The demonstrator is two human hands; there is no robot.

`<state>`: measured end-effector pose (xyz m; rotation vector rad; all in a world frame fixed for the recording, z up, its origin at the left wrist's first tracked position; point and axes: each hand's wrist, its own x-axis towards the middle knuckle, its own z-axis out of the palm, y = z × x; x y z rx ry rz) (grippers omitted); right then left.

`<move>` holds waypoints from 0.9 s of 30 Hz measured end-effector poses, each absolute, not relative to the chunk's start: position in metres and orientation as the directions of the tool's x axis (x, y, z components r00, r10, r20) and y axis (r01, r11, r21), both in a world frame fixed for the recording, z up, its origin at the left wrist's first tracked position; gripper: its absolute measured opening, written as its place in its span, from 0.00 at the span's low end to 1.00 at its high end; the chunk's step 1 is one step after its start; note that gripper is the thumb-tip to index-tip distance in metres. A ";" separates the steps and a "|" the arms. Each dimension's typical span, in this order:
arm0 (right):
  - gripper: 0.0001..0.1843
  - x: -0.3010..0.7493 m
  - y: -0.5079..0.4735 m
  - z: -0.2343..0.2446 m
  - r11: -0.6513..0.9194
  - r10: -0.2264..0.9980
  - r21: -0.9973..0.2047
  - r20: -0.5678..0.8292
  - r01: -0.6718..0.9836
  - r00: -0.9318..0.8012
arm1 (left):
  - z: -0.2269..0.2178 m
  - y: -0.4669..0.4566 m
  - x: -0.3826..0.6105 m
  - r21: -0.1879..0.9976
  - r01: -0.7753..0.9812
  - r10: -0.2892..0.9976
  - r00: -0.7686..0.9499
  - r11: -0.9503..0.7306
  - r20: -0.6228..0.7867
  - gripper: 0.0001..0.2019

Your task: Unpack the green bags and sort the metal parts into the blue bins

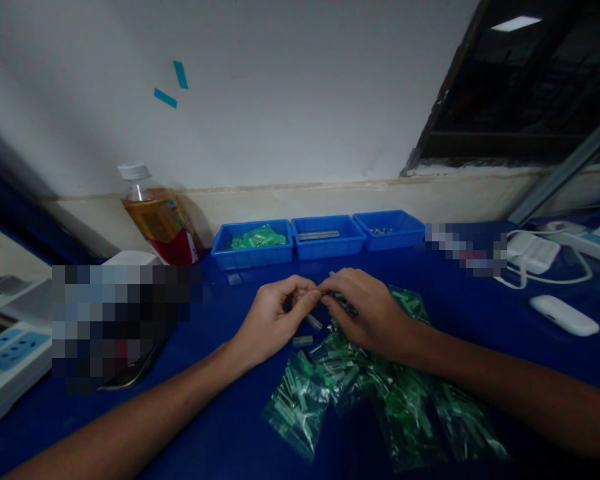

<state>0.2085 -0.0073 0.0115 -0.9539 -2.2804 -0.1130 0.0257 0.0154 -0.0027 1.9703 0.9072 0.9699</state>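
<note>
My left hand (275, 313) is closed in a pinch, thumb against forefinger. Its fingertips meet those of my right hand (367, 307), also closed, above the blue table. Whatever is between the fingertips is too small and dark to make out. Grey metal pieces show beneath and behind my right fingers, partly hidden. A short grey metal bar (303, 341) lies just below my left hand, with another grey bar (313, 322) beside it. Closer to me, several clear, green-tinted plastic bags (300, 403) filled with slim metal pieces lie spread below and under my right forearm.
Against the wall stand three blue trays: the left tray (255, 257) holds green plastic, the middle tray (330, 248) grey bars, the right tray (395, 239) small metal parts. A drink bottle (157, 220) and power strip (17, 360) are left; a white case (564, 315) and cables lie right.
</note>
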 end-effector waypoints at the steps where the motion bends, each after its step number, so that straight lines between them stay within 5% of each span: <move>1: 0.07 0.209 -0.006 0.012 0.729 0.602 -0.146 0.602 0.669 -0.525 | -0.001 0.016 0.025 0.841 0.268 0.820 0.486 -0.469 0.302 0.14; 8: 0.11 0.266 0.045 0.043 0.506 0.691 -0.095 0.639 0.857 -0.338 | 0.011 0.029 0.013 0.633 0.382 0.621 0.756 -0.674 0.206 0.08; 12: 0.11 0.332 0.105 0.062 0.080 0.937 -0.121 0.348 0.989 -0.034 | 0.009 0.035 0.008 0.572 0.384 0.558 0.814 -0.725 0.160 0.06; 14: 0.09 0.355 0.131 0.064 -0.008 0.963 -0.094 0.267 0.996 0.033 | 0.005 0.036 0.010 0.576 0.398 0.583 0.794 -0.714 0.174 0.05; 21: 0.06 0.361 0.174 0.045 -0.090 0.988 -0.058 0.121 0.994 0.096 | -0.004 0.036 0.013 0.581 0.451 0.677 0.691 -0.678 0.254 0.07; 27: 0.07 0.348 0.174 0.050 -0.140 0.978 -0.096 0.140 0.986 0.153 | -0.003 0.035 0.012 0.581 0.437 0.672 0.686 -0.687 0.279 0.08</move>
